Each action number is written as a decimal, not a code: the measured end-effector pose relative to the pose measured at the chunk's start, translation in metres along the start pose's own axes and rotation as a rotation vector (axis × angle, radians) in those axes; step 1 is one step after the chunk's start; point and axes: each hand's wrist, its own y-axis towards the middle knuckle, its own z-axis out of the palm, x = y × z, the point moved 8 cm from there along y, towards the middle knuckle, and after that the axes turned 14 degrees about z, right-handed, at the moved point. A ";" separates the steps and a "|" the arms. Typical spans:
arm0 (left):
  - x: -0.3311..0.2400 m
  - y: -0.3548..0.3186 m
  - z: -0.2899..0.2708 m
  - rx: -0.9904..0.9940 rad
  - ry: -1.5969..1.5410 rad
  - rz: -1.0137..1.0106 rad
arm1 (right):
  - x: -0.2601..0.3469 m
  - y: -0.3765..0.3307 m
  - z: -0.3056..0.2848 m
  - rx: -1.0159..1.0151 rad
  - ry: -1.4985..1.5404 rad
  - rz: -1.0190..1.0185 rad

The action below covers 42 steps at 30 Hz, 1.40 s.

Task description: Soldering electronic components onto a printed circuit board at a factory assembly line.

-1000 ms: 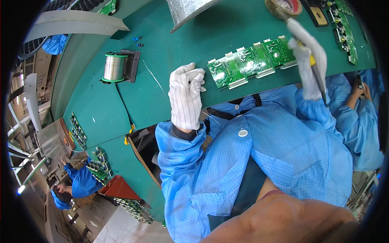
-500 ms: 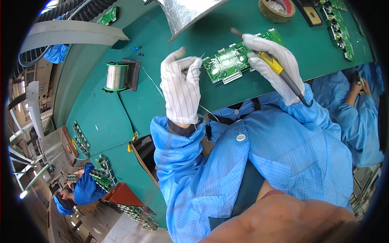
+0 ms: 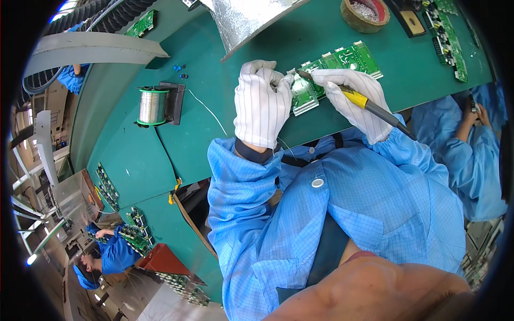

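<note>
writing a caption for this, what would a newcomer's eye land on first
Likely the gloved left hand and right hand at the green circuit boards, the right holding a yellow-gripped soldering iron. Next, perhaps, the silvery sheet at top centre, then the wire spool further left.

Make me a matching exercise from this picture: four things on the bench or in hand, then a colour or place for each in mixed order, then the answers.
Things:
1. Soldering iron
2. Solder spool
3. Round tub
4. Circuit boards between the hands

Descriptions:
A. Brown outside, red inside
B. Green, partly hidden by the gloved hands
C. Held in the right hand
D. Silver, to the left of the left hand

Pairs: 1-C, 2-D, 3-A, 4-B
</note>
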 end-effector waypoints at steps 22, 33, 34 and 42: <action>-0.011 0.002 -0.018 -0.070 0.184 0.112 | 0.019 0.002 0.002 0.018 -0.054 -0.113; -0.014 -0.026 -0.025 -0.083 0.233 0.130 | 0.023 0.002 0.000 0.019 -0.060 -0.057; -0.017 -0.024 -0.026 -0.082 0.230 0.134 | 0.022 0.002 -0.002 0.009 -0.056 -0.043; -0.016 -0.020 -0.028 -0.168 0.179 0.174 | -0.015 -0.001 -0.065 -0.214 0.213 0.391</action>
